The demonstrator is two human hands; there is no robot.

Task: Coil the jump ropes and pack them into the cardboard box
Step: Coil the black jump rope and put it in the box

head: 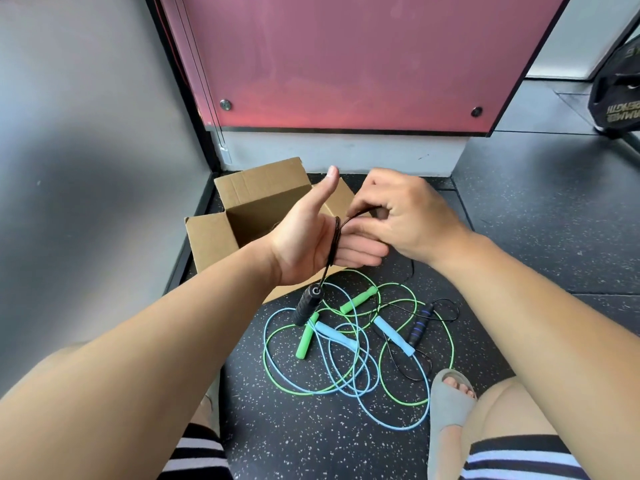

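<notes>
Nearest me, on the speckled black rubber floor (pixel 311 438), the thin green rope (pixel 384 386) and the thin pale-blue rope (pixel 377 415) lie in one loose, overlapping tangle, their foam handles mixed in with a second black handle with blue bands (pixel 418 325). Above that, my left hand (pixel 311 247) is open, thumb up, with the thin black cord (pixel 333 244) wound in several turns around the palm; its ribbed black handle (pixel 306 306) hangs below my wrist. My right hand (pixel 405 216) pinches the free run of cord and feeds it across. Beyond both hands sits the open brown cardboard box (pixel 249 209), and I see nothing in the part visible.

My worry: the trailing cord runs through the coloured pile, so a pull could drag or knot the ropes. If my left fingers relax, the turns may slip off.
</notes>
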